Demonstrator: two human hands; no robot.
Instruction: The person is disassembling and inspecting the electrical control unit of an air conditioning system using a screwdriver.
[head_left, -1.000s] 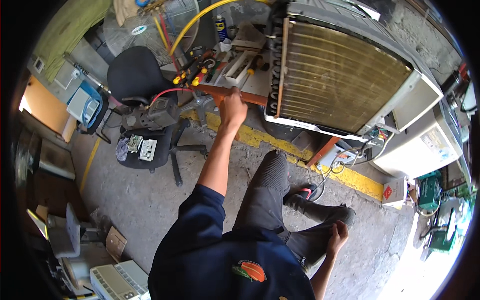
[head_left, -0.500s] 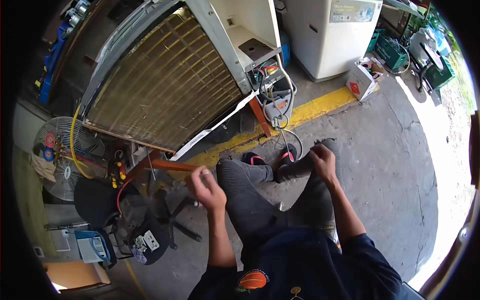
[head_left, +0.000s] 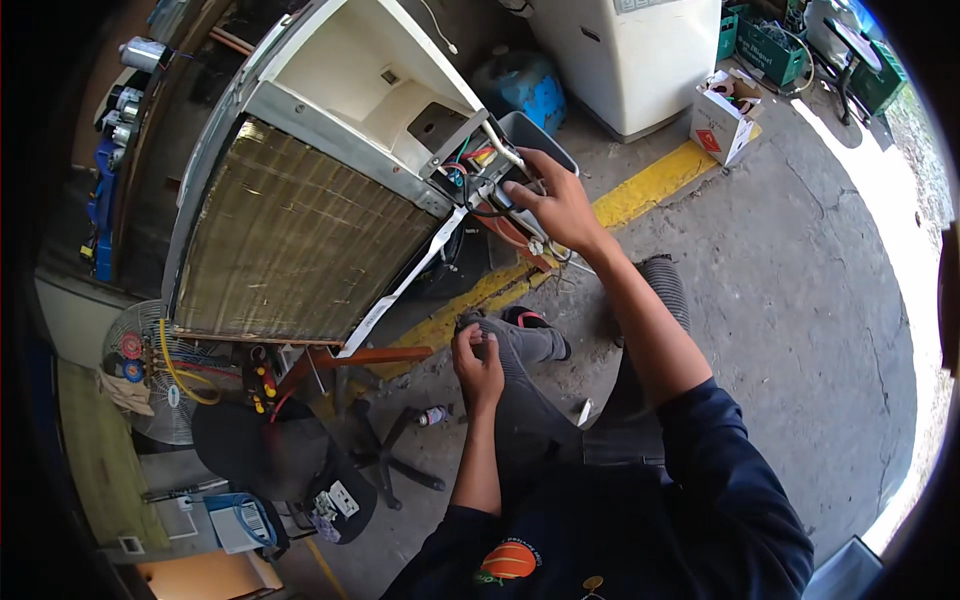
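Note:
A large metal-framed unit with a finned coil [head_left: 310,240], which looks like an air conditioner, leans at the left in front of me. Coloured wires [head_left: 474,165] and a grey cord show in the small compartment at its right corner. My right hand [head_left: 555,205] reaches to this corner with thumb and fingers apart, beside the wires and touching the edge there. Its further fingers are partly hidden. By my left knee, my left hand [head_left: 480,370] is closed with curled fingers. What it holds, if anything, is too small to make out.
An orange-brown stand [head_left: 385,354] supports the unit. A grey bin [head_left: 540,140] and blue tank [head_left: 540,95] stand behind my right hand. A white appliance [head_left: 630,70] and cardboard box [head_left: 725,115] are further right. A black chair [head_left: 250,440], fan and gauges crowd the left.
My right hand has moved from my right knee forward to the unit's wired corner. My left hand has shifted right, close to my left knee. The view has turned, showing more of the unit's top.

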